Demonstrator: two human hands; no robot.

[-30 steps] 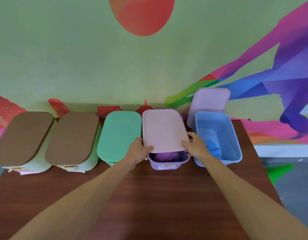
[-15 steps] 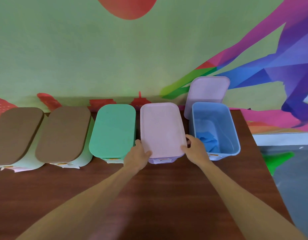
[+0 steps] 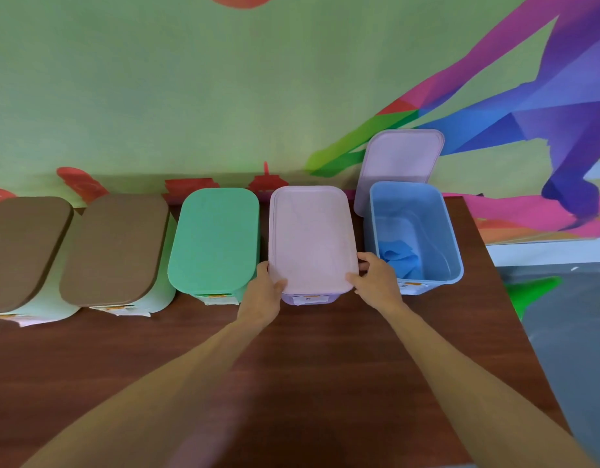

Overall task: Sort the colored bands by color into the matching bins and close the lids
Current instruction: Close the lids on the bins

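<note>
Lowered flat onto the purple bin (image 3: 288,298), the pink lid (image 3: 312,238) is pinched at its near corners by the left grip (image 3: 263,292) and right grip (image 3: 376,278). Next, I judge, the open blue bin (image 3: 438,228) at 3 o'clock needs closing.

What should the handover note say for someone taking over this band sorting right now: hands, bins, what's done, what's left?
Hands: left hand and right hand each grip a near corner of the pink lid, thumbs on top. The lid lies flat on the purple bin.
Closed: green-lidded bin, brown-lidded bin and far-left brown-lidded bin.
Open: blue bin at the right end, blue bands inside. A pale lid stands upright behind it.
Done: four bins covered.
Left: probably press the pink lid home, let go, then close the blue bin.
</note>
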